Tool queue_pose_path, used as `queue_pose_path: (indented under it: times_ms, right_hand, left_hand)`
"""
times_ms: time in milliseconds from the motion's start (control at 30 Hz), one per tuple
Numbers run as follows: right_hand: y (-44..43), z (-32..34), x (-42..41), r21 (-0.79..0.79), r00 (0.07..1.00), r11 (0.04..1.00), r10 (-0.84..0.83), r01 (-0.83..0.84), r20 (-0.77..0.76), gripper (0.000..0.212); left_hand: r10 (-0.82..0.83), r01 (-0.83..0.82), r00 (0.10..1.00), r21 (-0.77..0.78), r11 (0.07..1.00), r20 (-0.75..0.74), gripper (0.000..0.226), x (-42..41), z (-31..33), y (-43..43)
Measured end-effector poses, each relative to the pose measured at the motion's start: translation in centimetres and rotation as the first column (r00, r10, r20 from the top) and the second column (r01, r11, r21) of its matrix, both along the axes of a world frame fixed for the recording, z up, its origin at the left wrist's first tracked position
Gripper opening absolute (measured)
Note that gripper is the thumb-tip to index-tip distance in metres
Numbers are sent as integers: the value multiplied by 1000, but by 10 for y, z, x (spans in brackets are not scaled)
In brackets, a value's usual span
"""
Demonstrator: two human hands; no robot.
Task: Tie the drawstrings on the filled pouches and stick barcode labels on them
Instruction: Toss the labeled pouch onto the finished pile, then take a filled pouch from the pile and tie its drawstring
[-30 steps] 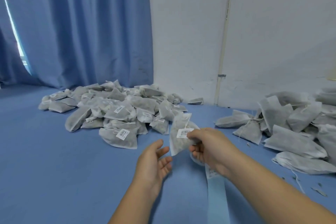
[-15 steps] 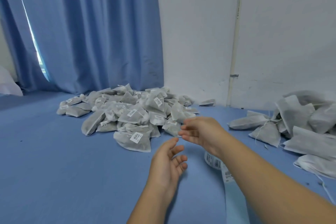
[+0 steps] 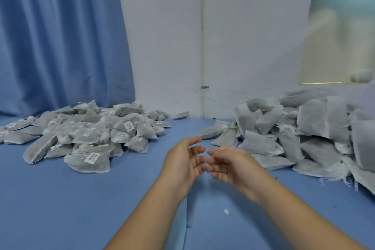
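My left hand and right hand hover empty, fingers loosely spread, while the untied pouches lie piled just ahead and right of my right hand, the nearer one.

Blue curtain left, white wall, blue surface, window right

Soft, even light is filling the room, making only faint shadows on the blue table. The window and the bags at the right edge are looking blurry, and the curtain is leaning sideways.
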State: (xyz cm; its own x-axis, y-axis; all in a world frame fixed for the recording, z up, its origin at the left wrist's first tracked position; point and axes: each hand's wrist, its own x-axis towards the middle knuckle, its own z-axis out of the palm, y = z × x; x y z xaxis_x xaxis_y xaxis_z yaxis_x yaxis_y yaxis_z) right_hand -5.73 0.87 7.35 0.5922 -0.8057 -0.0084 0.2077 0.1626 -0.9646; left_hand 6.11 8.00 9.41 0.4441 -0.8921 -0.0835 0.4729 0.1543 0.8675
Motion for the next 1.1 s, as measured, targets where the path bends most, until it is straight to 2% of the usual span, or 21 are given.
queue_pose_path:
  times_ms: [233, 400, 533, 633, 733, 800, 900, 1000, 1100]
  right_hand:
    - [-12, -34, -83, 77, 980, 977, -198, 198, -15, 14]
    - [-22, -55, -113, 159, 946, 938, -320, 309, 46, 15]
    - [-31, -57, -117, 137, 924, 916, -382, 378, 0, 13]
    - [-35, -58, -111, 95, 919, 915, -385, 392, -85, 11]
    - [-47, -52, -102, -42, 888, 914, -403, 404, -223, 12]
    - [-66, -48, -101, -254, 799, 870, -491, 424, -347, 17]
    - [-100, -37, -106, -589, 567, 748, -640, 306, -518, 26]
    - [-126, -27, -112, -723, 397, 660, -731, 203, -556, 30]
    - [-142, -23, -111, -767, 294, 638, -749, 75, -594, 10]
  left_hand:
    - [-6, -3, 997, 124, 992, 71, 12, -76, -27, -42]
    - [79, -98, 984, 108, 989, 160, 11, -107, -53, -73]
    - [99, -131, 948, 87, 988, 303, 14, -116, -81, -82]
    - [95, -127, 940, 77, 989, 328, 17, -113, -91, -85]
    - [76, -106, 940, 73, 992, 332, 19, -110, -93, -88]
    - [70, -99, 944, 74, 992, 321, 20, -110, -93, -89]
    - [63, -91, 950, 77, 993, 306, 22, -112, -92, -90]
    - [49, -80, 945, 83, 993, 324, 23, -114, -92, -88]
    - [34, -67, 945, 90, 994, 326, 24, -115, -91, -87]
